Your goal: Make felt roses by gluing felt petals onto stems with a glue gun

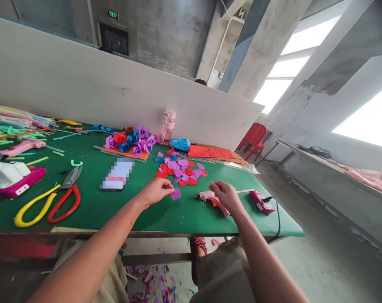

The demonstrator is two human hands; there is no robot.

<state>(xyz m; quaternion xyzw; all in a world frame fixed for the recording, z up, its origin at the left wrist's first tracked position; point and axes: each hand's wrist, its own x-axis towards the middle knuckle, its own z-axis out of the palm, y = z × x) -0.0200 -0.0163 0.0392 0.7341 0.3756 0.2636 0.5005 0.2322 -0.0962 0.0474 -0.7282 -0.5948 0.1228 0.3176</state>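
Over the middle of the green table [93, 210], my left hand [155, 192] pinches a purple paper petal [176, 194] between thumb and fingertips. My right hand [225, 193] hovers just above a pink glue gun [221, 205] lying on the table. Its fingers are curled together; whatever they hold, if anything, is too small to make out. Beyond both hands spreads a loose pile of purple, red and blue petals [180, 167]. Finished-looking paper flowers [142, 141] are heaped on an orange sheet [143, 155] behind and to the left.
Yellow-and-red-handled scissors [71, 179] and a phone [118, 174] lie left. A magenta power strip [36, 174], another glue gun [23, 147] and coloured sticks [17, 115] are farther left. A second socket block [257, 202] sits right. A pink bottle [168, 126] stands against the white partition [83, 80].
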